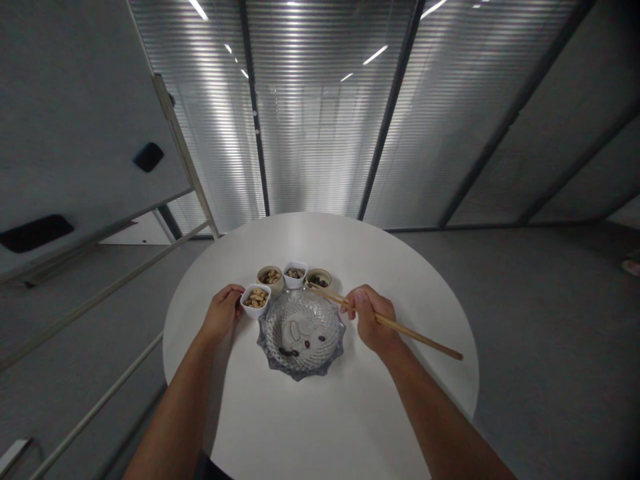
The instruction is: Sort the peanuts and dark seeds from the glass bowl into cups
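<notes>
My right hand (373, 317) is closed round a pair of wooden chopsticks (420, 337), whose tips reach the near edge of a small bowl of dark pieces (319, 279). Whether the tips hold anything is too small to tell. Below them sits a scalloped glass plate (333, 360) with several dark pieces (295, 353) on its bottom. My left hand (225, 311) rests on the table beside a white bowl of light brown pieces (256, 300), its fingertips at the bowl's left side; whether they grip it is unclear.
Behind the glass plate stand a tan bowl of nuts (271, 277) and a white bowl of mixed pieces (295, 274). All rest on a round white table (320, 433). A metal rail frame (125, 277) runs along the left, and blinds (320, 133) hang beyond the table.
</notes>
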Demonstrator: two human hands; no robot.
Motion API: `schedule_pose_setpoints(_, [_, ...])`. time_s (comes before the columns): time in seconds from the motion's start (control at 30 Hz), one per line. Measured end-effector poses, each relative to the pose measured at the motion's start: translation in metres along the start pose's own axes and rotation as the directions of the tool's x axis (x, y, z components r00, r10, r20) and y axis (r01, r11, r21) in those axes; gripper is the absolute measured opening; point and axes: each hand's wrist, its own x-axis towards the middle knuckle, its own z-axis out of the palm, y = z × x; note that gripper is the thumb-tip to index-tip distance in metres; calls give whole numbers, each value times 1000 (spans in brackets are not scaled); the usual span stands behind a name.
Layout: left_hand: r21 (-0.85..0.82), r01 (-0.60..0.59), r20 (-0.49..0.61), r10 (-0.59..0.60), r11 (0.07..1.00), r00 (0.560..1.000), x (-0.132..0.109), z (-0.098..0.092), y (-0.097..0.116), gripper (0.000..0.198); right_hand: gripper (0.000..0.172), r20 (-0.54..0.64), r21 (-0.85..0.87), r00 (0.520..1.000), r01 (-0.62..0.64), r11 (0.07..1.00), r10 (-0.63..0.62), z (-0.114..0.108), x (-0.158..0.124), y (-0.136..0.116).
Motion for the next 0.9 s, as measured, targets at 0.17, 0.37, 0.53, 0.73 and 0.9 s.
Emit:
schedule_pose_setpoints(0.17, [22, -11, -6, 12, 1000, 1000, 0, 1, 0, 23, 47, -71, -26, 997, -3, 1000, 1, -4, 9, 4])
schedule_pose_setpoints(0.37, [41, -13, -13, 13, 999, 1000, -1, 1, 1, 23, 40, -20, -31, 999, -46, 998, 45, -6, 10, 10])
schedule_pose_setpoints(0.53, [57, -17, -9, 18, 998, 1000, -1, 1, 1, 23, 39, -63, 163, 992, -94, 982, 105, -10, 9, 6])
schedule_pose_setpoints(0.73, [27, -19, -19, 19, 999, 1000, -1, 1, 0, 22, 45, 181, 327, 965, -240, 914, 189, -11, 6, -5])
schedule_pose_setpoints(0.9, [19, -7, -4, 7, 1000, 1000, -3, 0, 3, 22, 53, 381, 340, 901, -345, 875, 207, -4, 1, -9])
